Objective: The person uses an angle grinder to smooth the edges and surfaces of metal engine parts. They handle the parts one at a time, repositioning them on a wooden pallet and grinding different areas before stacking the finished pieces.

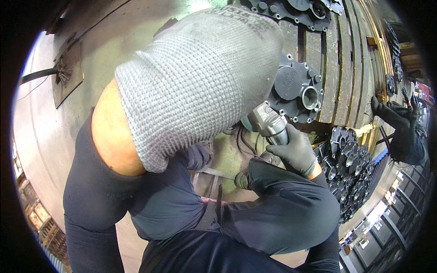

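My left hand point(205, 77), in a grey knitted glove, is raised very near the camera and fills the upper middle. Its fingers are hidden from view, so their pose cannot be told. In a dark glove, my right hand point(296, 152) is closed around the body of an angle grinder point(271, 122) with a metal gear head. Part of the grinder's disc is hidden behind my left glove. Just beyond the grinder lies a dark cast metal cover point(288, 83) with a round boss, a bored ring and bolt holes around its edge, partly covered by my left hand.
Another cast cover point(302, 11) lies on the slatted wooden pallet point(334, 68) at the top. Many dark castings point(348, 175) are piled to the right. A co-worker point(405, 127) is at the far right. Cables point(243, 141) hang under the grinder; a metal plate point(68, 75) lies left.
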Available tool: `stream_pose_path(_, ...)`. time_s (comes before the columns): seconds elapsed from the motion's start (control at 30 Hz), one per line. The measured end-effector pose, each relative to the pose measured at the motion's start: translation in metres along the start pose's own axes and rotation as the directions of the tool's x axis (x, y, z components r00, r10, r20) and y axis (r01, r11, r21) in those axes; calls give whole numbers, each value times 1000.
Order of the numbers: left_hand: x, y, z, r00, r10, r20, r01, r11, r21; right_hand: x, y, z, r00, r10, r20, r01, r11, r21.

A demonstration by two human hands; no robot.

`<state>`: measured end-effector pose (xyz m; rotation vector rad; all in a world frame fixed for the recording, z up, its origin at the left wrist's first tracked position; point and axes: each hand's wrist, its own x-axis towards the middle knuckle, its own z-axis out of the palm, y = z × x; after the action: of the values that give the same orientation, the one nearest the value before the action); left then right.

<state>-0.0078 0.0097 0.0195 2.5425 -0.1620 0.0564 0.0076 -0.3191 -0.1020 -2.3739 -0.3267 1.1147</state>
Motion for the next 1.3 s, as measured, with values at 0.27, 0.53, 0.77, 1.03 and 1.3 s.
stream_pose_path(0.27, -5, -7, 9, 998, 52, -24, -51, 998, 44, 16, 0, 4, 1000, 6, -30, -9, 996, -89)
stream_pose_path(0.53, -7, -12, 14, 994, 96, -46, -93, 993, 75, 15, 0, 4, 1000, 2, -5, -3, 994, -111)
stream_pose_path(0.77, -10, -15, 15, 992, 112, -53, -107, 990, 86, 19, 3, 5, 999, -28, -40, 25, 997, -71)
stream_pose_path(1.03, -12, -18, 16, 987, 146, -61, -139, 984, 108, 12, 1, 6, 999, 6, 51, -5, 1000, -23)
stream_pose_path(1.3, -6, -25, 29, 973, 219, -72, -197, 952, 234, 22, -3, 5, 999, -34, 5, 34, 997, -69)
